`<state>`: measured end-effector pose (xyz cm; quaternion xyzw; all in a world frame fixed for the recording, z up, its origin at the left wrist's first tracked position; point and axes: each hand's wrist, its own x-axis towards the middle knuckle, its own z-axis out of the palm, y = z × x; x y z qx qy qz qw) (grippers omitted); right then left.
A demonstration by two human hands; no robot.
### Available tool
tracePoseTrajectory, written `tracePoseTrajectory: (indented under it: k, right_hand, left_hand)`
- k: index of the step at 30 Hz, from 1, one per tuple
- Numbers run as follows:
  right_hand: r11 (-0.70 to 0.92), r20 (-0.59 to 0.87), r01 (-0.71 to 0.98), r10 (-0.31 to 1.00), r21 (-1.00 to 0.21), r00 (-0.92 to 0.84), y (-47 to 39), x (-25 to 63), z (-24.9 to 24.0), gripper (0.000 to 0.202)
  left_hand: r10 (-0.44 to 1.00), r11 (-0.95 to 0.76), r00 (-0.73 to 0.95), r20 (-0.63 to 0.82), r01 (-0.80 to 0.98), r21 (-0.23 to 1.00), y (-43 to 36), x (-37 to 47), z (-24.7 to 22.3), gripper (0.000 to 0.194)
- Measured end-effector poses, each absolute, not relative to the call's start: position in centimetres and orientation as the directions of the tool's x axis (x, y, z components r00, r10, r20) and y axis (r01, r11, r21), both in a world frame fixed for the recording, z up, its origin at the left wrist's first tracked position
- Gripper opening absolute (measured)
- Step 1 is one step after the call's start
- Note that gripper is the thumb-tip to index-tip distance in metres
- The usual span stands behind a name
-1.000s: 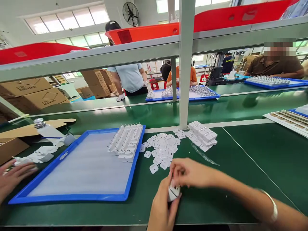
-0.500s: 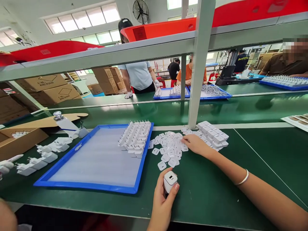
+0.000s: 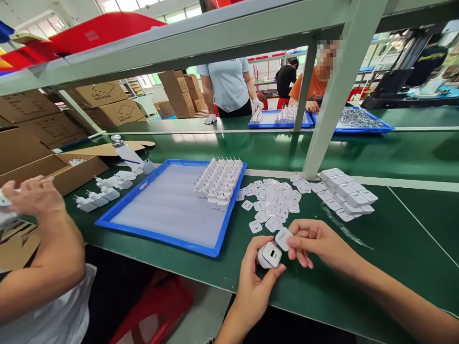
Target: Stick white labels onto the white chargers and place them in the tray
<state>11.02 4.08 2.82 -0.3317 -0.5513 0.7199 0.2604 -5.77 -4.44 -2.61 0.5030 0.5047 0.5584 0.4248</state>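
Note:
My left hand (image 3: pixel 255 282) is closed around a white charger (image 3: pixel 270 254), its face with the port slots turned up. Just right of it, my right hand (image 3: pixel 311 240) pinches a small white square plate (image 3: pixel 283 238) by its edge, close beside the charger. Behind both hands lies a loose heap of similar white plates (image 3: pixel 274 198). A stack of white chargers (image 3: pixel 346 193) sits to the right of the heap. At the left, a blue-rimmed tray (image 3: pixel 161 233) bears rows of white chargers with pins up (image 3: pixel 222 179) in its right back part.
Several white plugs (image 3: pixel 98 198) stand left of the tray beside an open carton (image 3: pixel 86 177). A co-worker's arm (image 3: pixel 53 229) reaches in at the left edge. A slanted metal post (image 3: pixel 324 119) rises behind the heap. A clear plastic strip (image 3: pixel 346 228) lies near the stack.
My right hand has come back from the heap toward my left hand, now with a plate between its fingers. The view has shifted left, showing more of the co-worker.

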Motion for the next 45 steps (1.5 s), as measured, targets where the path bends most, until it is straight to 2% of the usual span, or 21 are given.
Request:
tracePoseTrajectory:
  k: [4, 12, 21, 34, 45]
  right_hand:
    - [-0.354, -0.268, 0.011, 0.687, -0.935, -0.676, 3.1, 10.4, 2.3, 0.036]
    - [-0.404, -0.293, 0.021, 0.626, -0.915, -0.723, 3.2, 10.5, 1.2, 0.03]
    - [-0.423, -0.325, 0.041, 0.627, -0.905, -0.708, 3.2, 10.5, 1.6, 0.033]
    - [-0.512, -0.449, 0.116, 0.598, -0.851, -0.663, 2.9, 10.4, 2.1, 0.028]
    - [-0.469, -0.448, 0.155, 0.618, -0.869, -0.646, 2.7, 10.6, 2.4, 0.035]
  left_hand:
    - [0.977, -0.179, -0.104, 0.184, 0.058, 0.982, -4.6, -5.7, -2.8, 0.038]
    - [0.971, -0.209, -0.092, 0.22, 0.113, 0.971, -4.7, -5.6, -2.8, 0.038]
    - [0.961, -0.258, -0.055, 0.272, 0.18, 0.949, -4.7, -5.7, -2.7, 0.041]
    - [0.942, -0.328, 0.0, 0.336, 0.21, 0.921, -4.7, -5.6, -2.8, 0.038]
    - [0.927, -0.375, 0.088, 0.365, 0.275, 0.885, -4.5, -5.8, -3.2, 0.043]
